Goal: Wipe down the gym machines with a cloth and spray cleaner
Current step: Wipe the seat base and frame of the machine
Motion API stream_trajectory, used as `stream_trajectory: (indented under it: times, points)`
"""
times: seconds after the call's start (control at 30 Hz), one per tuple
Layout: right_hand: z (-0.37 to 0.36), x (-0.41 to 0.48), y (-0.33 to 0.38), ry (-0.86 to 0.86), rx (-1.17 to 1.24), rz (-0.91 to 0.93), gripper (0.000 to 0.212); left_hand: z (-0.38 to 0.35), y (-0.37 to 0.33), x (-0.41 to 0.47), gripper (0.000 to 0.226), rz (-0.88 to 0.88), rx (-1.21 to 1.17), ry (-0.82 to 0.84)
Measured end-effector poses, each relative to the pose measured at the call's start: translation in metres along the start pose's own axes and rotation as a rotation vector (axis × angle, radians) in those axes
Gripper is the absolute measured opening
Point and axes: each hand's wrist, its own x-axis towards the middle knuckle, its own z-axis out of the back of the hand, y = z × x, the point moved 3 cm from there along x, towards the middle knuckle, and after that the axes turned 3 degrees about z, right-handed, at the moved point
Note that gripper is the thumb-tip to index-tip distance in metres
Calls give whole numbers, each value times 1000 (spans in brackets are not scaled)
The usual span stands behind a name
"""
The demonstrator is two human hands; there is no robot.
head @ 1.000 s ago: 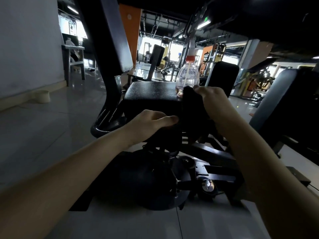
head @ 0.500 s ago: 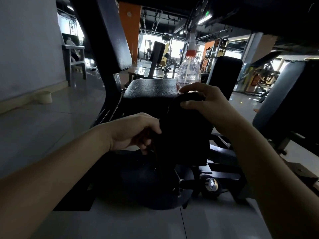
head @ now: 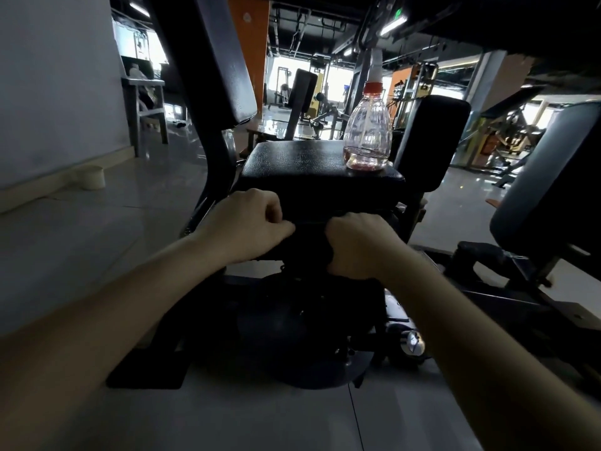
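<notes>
Left hand (head: 250,226) is curled into a fist, and from my feed its thumb and forefinger pinch one end of the dark cloth (head: 309,237). The right hand (head: 357,245) is balled up too, fingers wrapped round the other end. The cloth spans the short gap between them, against the front edge of the black seat pad (head: 312,164). It is black on black there, so I cannot tell where the cloth stops and the pad's front face starts. Both forearms reach in from the bottom corners of my view.

The spray bottle (head: 367,131) stands upright on the far right corner of the seat pad, beyond the right hand and touched by neither hand. It is clear plastic with an orange-red collar and a pale spray head, and a shallow layer of pinkish liquid sits at its bottom.

A tall black back pad (head: 227,60) leans up at the left of the seat. Another upright pad (head: 429,138) stands just behind the bottle, and a large grey pad (head: 546,177) fills the right edge. Below the hands sits the machine's dark round base (head: 305,346) with a chrome knob (head: 412,342) on its right, all on a pale glossy floor (head: 97,242). More gym machines fill the bright background.
</notes>
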Motion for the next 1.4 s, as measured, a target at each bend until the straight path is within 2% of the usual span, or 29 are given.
stream_trajectory:
  times: [0.1,0.17,0.2,0.3,0.33,0.43,0.5,0.57,0.67,0.77,0.83,0.9,1.0,1.07,1.17,1.27,1.33,1.4]
  points:
    - [4,13,-9,287,295,-83,29,-10,1,-2,20,-164,-43,62]
    - [5,13,-8,315,313,-68,26,-18,2,-5,28,-209,-67,138]
    - [6,10,-5,259,233,-48,24,-21,2,-6,31,-235,-71,141]
    - [0,-4,3,-67,-141,56,29,-27,-4,-15,39,-336,-129,52]
    - [-6,-8,6,-172,-200,93,29,-29,-7,-18,40,-372,-143,35]
    - [-22,-16,6,-376,-238,121,39,-32,-22,-22,45,-432,-131,7]
    - [-23,-14,3,-350,-164,140,50,-34,-28,-17,57,-411,-118,63]
    - [-13,-9,-5,-204,-40,145,53,-32,-31,-8,61,-431,-80,105]
    - [3,-9,-26,78,468,176,42,-24,-25,-1,45,-508,-22,99]
    - [7,-21,-62,88,890,103,40,-17,-17,1,23,-503,-50,96]
    - [-2,-30,-80,201,1034,32,44,-13,-10,4,12,-484,-76,90]
    - [-10,-32,-87,189,1019,45,41,-7,-2,8,10,-445,-62,94]
    - [-1,-22,-84,-103,1015,47,22,1,10,14,17,-326,-22,180]
    - [9,-16,-69,-231,946,89,7,7,12,17,20,-269,17,224]
    - [17,-10,-50,-228,817,157,14,12,0,15,10,-242,-39,188]
    - [20,-10,-56,-317,799,52,17,-9,-24,2,38,-235,-150,257]
    - [19,-14,-68,-327,724,-61,15,-37,-40,-7,58,-296,-4,291]
    - [11,-19,-76,-166,734,-140,14,-59,-50,-8,74,-377,222,235]
